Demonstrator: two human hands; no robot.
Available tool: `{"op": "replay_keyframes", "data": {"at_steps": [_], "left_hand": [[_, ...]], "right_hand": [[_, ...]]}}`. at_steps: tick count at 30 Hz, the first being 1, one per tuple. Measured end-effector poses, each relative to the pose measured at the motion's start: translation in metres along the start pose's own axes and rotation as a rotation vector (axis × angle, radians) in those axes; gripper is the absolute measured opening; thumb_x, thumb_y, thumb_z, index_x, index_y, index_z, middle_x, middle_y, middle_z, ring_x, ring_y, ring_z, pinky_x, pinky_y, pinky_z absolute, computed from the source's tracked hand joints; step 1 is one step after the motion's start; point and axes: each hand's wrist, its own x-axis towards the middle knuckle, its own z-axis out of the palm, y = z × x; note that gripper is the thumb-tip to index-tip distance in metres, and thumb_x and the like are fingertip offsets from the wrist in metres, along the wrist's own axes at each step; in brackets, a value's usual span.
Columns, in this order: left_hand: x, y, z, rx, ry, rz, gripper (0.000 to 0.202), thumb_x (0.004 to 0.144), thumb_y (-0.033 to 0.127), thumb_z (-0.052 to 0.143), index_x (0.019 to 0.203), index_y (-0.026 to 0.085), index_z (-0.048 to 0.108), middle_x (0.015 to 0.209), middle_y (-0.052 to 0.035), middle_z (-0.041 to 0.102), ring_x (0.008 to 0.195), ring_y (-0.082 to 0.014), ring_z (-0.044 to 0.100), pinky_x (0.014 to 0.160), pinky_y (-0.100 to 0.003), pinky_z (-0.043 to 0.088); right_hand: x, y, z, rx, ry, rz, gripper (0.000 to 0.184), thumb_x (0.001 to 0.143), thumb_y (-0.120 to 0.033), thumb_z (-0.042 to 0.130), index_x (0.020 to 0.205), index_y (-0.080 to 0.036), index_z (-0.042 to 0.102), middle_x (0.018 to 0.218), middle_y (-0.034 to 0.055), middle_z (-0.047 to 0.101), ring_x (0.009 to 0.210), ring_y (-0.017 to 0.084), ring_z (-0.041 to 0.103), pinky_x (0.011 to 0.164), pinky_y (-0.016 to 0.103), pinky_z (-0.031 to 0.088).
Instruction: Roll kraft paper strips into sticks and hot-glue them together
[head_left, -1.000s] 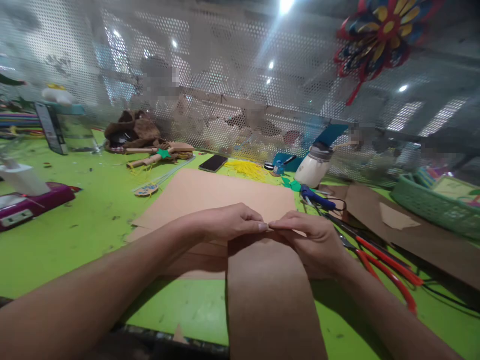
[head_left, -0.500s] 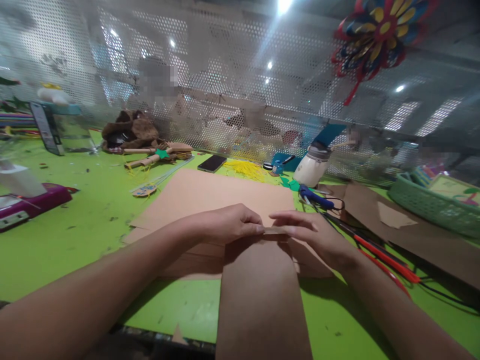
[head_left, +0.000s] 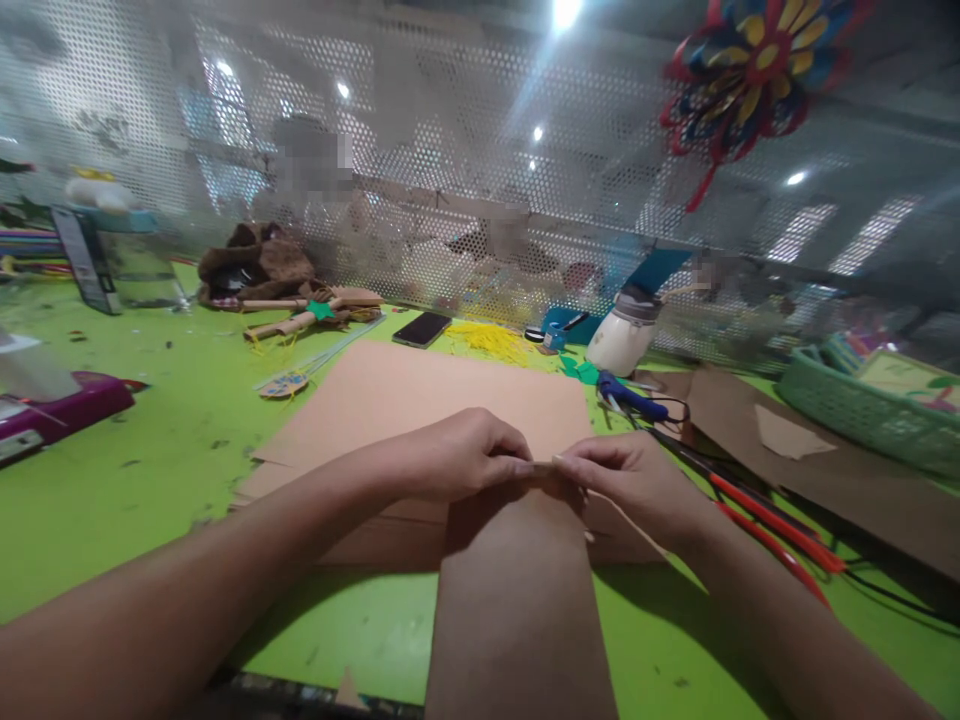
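Note:
A long strip of brown kraft paper (head_left: 521, 610) runs from the near edge of the view up to both hands, its far end folded or rolled into a narrow edge. My left hand (head_left: 472, 455) pinches that edge on its left side. At the right part of the same edge, my right hand (head_left: 630, 480) is closed with thumb and fingers together. Beneath the hands lies a stack of tan paper sheets (head_left: 420, 385) on the green table (head_left: 172, 510). The fingers hide part of the folded edge.
Right of the stack are a blue-handled glue gun (head_left: 631, 398), red-handled scissors (head_left: 780, 525), brown cardboard (head_left: 885, 505) and a green basket (head_left: 862, 410). Behind stand a phone (head_left: 421, 329), yellow paper shreds (head_left: 491, 340) and a white jar (head_left: 622, 335). A purple power strip (head_left: 82, 405) lies left.
My right hand's fingers, stretched over the strip's far edge before, have closed into a pinch nearer my left hand. My left hand keeps its grip.

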Motion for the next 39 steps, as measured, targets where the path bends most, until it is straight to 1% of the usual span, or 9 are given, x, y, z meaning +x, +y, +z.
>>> {"op": "replay_keyframes", "data": {"at_steps": [2,6,9,11,16,21,30,33,39], "left_hand": [[-0.001,0.002,0.000,0.022,0.039,0.015,0.028,0.086,0.032,0.045,0.088,0.014,0.066,0.077,-0.0023,0.066,0.066,-0.0117,0.053,0.057,-0.020,0.034],[-0.004,0.008,0.000,0.074,0.117,0.046,0.026,0.086,0.028,0.046,0.092,0.014,0.068,0.081,-0.0041,0.068,0.068,-0.0122,0.055,0.059,-0.020,0.035],[-0.006,0.013,-0.001,0.097,0.156,0.059,0.025,0.085,0.025,0.048,0.094,0.014,0.069,0.084,-0.0047,0.070,0.069,-0.0123,0.056,0.060,-0.020,0.036],[-0.007,0.015,-0.002,0.110,0.168,0.062,0.025,0.085,0.024,0.048,0.094,0.015,0.069,0.085,-0.0047,0.070,0.068,-0.0123,0.057,0.060,-0.020,0.037],[-0.009,0.017,0.000,0.126,0.216,0.097,0.026,0.086,0.024,0.047,0.096,0.018,0.070,0.085,-0.0043,0.072,0.065,-0.0117,0.057,0.058,-0.020,0.037],[-0.009,0.015,0.001,0.126,0.232,0.114,0.026,0.085,0.024,0.049,0.097,0.018,0.071,0.083,-0.0043,0.072,0.064,-0.0115,0.058,0.058,-0.019,0.036],[-0.008,0.016,0.000,0.091,0.191,0.087,0.027,0.086,0.025,0.047,0.099,0.018,0.070,0.087,-0.0042,0.071,0.069,-0.0120,0.058,0.060,-0.019,0.037],[-0.008,0.016,0.000,0.074,0.176,0.083,0.027,0.086,0.026,0.046,0.097,0.017,0.070,0.082,-0.0031,0.070,0.066,-0.0111,0.056,0.058,-0.019,0.035],[-0.007,0.013,0.002,0.082,0.143,0.095,0.024,0.083,0.023,0.047,0.090,0.014,0.069,0.074,-0.0012,0.067,0.061,-0.0092,0.053,0.054,-0.018,0.033]], "right_hand": [[-0.001,-0.001,0.000,-0.018,0.033,-0.049,0.027,0.078,-0.036,0.059,0.063,-0.015,0.067,0.059,0.0014,0.062,0.057,0.014,0.055,0.053,0.024,0.042],[-0.002,-0.002,-0.002,-0.135,0.076,-0.215,0.020,0.081,-0.029,0.058,0.075,-0.017,0.072,0.070,0.0036,0.070,0.064,0.016,0.062,0.058,0.025,0.046],[-0.003,-0.003,-0.005,-0.198,0.100,-0.317,0.015,0.082,-0.024,0.058,0.081,-0.019,0.072,0.076,0.0036,0.073,0.068,0.016,0.064,0.060,0.025,0.048],[-0.004,-0.003,-0.007,-0.226,0.095,-0.346,0.015,0.082,-0.023,0.058,0.084,-0.019,0.072,0.078,0.0036,0.073,0.070,0.017,0.065,0.062,0.026,0.049],[-0.006,0.001,-0.011,-0.248,0.118,-0.353,0.013,0.080,-0.024,0.061,0.086,-0.021,0.073,0.085,0.0044,0.074,0.076,0.019,0.067,0.065,0.029,0.053],[-0.006,0.001,-0.011,-0.242,0.139,-0.363,0.013,0.081,-0.025,0.061,0.083,-0.021,0.074,0.083,0.0045,0.074,0.073,0.019,0.068,0.063,0.027,0.053],[-0.005,0.003,-0.010,-0.216,0.155,-0.356,0.017,0.082,-0.027,0.060,0.075,-0.018,0.073,0.075,0.0053,0.073,0.068,0.019,0.066,0.059,0.028,0.051],[-0.005,0.003,-0.011,-0.194,0.115,-0.350,0.019,0.083,-0.025,0.058,0.074,-0.018,0.072,0.068,0.0039,0.072,0.062,0.017,0.064,0.057,0.026,0.049],[-0.005,0.000,-0.013,-0.239,0.071,-0.333,0.018,0.082,-0.022,0.058,0.073,-0.016,0.071,0.067,0.0026,0.070,0.061,0.014,0.063,0.055,0.022,0.046]]}}
